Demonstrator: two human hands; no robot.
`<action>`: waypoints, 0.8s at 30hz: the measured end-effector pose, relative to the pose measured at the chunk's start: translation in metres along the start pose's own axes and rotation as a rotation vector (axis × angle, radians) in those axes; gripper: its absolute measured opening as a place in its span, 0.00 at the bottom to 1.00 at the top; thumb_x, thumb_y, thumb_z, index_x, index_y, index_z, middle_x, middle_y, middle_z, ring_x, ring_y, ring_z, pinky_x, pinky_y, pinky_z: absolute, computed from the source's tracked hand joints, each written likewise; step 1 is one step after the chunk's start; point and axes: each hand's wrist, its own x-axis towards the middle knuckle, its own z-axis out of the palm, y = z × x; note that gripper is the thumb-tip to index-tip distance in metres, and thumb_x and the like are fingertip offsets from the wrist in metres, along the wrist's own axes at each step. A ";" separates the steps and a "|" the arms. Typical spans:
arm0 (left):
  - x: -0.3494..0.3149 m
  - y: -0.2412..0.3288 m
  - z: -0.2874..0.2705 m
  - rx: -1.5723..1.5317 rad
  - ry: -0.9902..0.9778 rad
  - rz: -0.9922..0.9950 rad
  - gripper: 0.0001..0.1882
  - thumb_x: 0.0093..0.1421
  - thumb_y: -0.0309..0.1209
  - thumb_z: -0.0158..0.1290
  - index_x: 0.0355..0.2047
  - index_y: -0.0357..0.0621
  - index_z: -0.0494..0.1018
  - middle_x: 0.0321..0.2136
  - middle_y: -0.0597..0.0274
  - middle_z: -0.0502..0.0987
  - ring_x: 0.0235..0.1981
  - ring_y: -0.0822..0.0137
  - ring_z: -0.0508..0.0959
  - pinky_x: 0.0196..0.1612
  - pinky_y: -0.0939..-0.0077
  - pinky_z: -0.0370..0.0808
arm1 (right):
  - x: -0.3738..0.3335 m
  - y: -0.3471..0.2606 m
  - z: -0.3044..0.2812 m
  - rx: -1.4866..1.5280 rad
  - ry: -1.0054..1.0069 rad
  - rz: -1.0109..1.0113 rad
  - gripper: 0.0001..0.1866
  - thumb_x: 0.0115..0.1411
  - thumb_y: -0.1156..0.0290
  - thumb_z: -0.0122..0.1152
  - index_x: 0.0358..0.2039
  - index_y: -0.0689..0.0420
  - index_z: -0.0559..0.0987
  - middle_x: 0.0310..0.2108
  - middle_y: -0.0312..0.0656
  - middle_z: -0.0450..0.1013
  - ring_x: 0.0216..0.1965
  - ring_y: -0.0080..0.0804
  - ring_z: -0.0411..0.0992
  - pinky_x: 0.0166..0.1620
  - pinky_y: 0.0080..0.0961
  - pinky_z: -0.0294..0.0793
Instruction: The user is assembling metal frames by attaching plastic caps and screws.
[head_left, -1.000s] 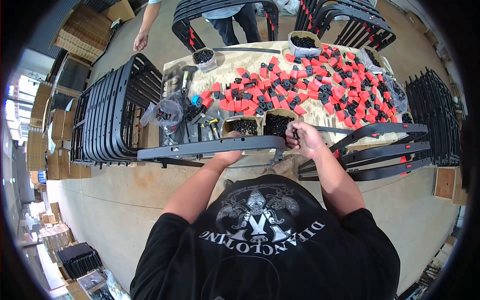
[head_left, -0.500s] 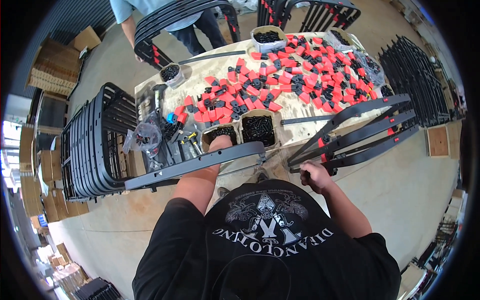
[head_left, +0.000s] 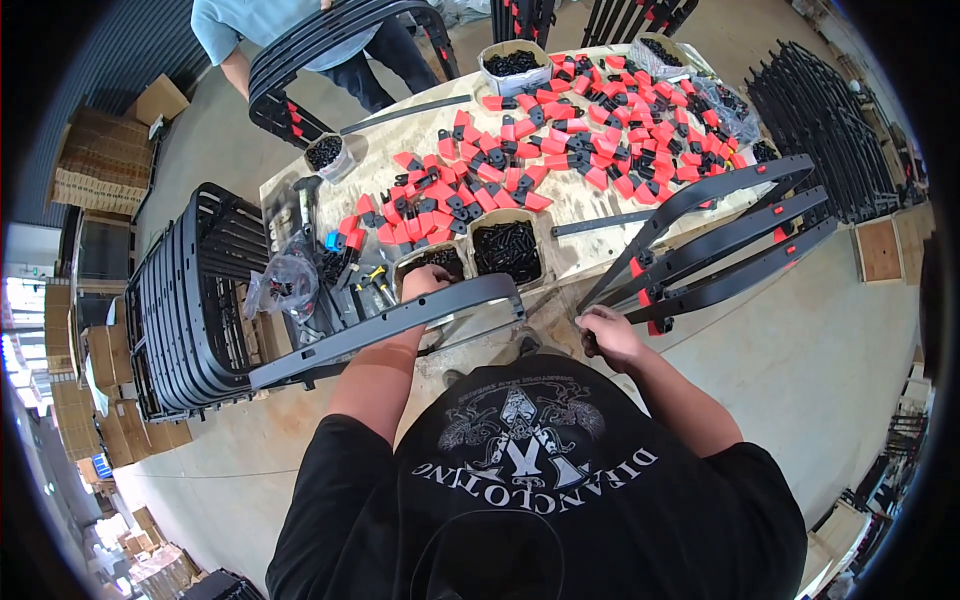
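My left hand (head_left: 425, 281) is at the left of two open boxes, a box of small black parts (head_left: 452, 258). Its fingers look pinched together, and whatever is between them is too small to make out. A long black curved bar (head_left: 400, 316) crosses over my left forearm. Closed with its fingers curled, my right hand (head_left: 610, 336) is beside the near end of a black frame with red pieces (head_left: 700, 262). Something dark shows under those fingers, but I cannot tell what. The second box holds black bolt-like pieces (head_left: 507, 250).
Many red-and-black plastic caps (head_left: 480, 180) cover the wooden table (head_left: 385, 140). A hammer (head_left: 305, 200) and a plastic bag (head_left: 283, 285) lie at its left. Black frames (head_left: 175, 310) stand stacked on the left. Across the table, a person in a blue shirt (head_left: 280, 35) is beside another frame.
My left hand has risen a little out of the left box, showing more of its fingers. My right hand has shifted slightly left and up. The person opposite has raised a hand to the frame.
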 end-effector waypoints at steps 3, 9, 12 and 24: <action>-0.011 -0.007 -0.011 -0.181 0.071 0.029 0.16 0.52 0.37 0.63 0.41 0.45 0.85 0.36 0.51 0.85 0.41 0.53 0.85 0.48 0.64 0.80 | 0.006 0.010 0.007 -0.018 0.007 0.009 0.08 0.64 0.67 0.61 0.34 0.57 0.73 0.24 0.35 0.68 0.22 0.25 0.67 0.25 0.28 0.67; -0.051 -0.002 -0.032 -0.207 0.215 0.102 0.16 0.56 0.38 0.63 0.43 0.44 0.84 0.37 0.51 0.85 0.37 0.57 0.86 0.46 0.67 0.80 | -0.001 0.019 0.064 -0.033 0.008 0.028 0.07 0.65 0.67 0.61 0.34 0.54 0.73 0.28 0.36 0.70 0.26 0.28 0.71 0.30 0.29 0.70; -0.093 0.029 -0.052 -0.365 -0.186 0.025 0.21 0.61 0.40 0.61 0.48 0.39 0.80 0.36 0.48 0.84 0.39 0.52 0.85 0.47 0.64 0.79 | 0.005 0.032 0.094 0.162 -0.184 0.100 0.16 0.70 0.55 0.55 0.40 0.56 0.77 0.33 0.37 0.74 0.36 0.31 0.74 0.38 0.33 0.75; -0.132 -0.005 -0.095 -0.031 0.022 0.262 0.21 0.60 0.42 0.59 0.43 0.35 0.81 0.38 0.42 0.83 0.42 0.44 0.83 0.48 0.57 0.79 | -0.009 0.045 0.151 0.417 -0.515 0.134 0.13 0.71 0.57 0.48 0.32 0.51 0.67 0.28 0.34 0.65 0.26 0.29 0.63 0.26 0.27 0.60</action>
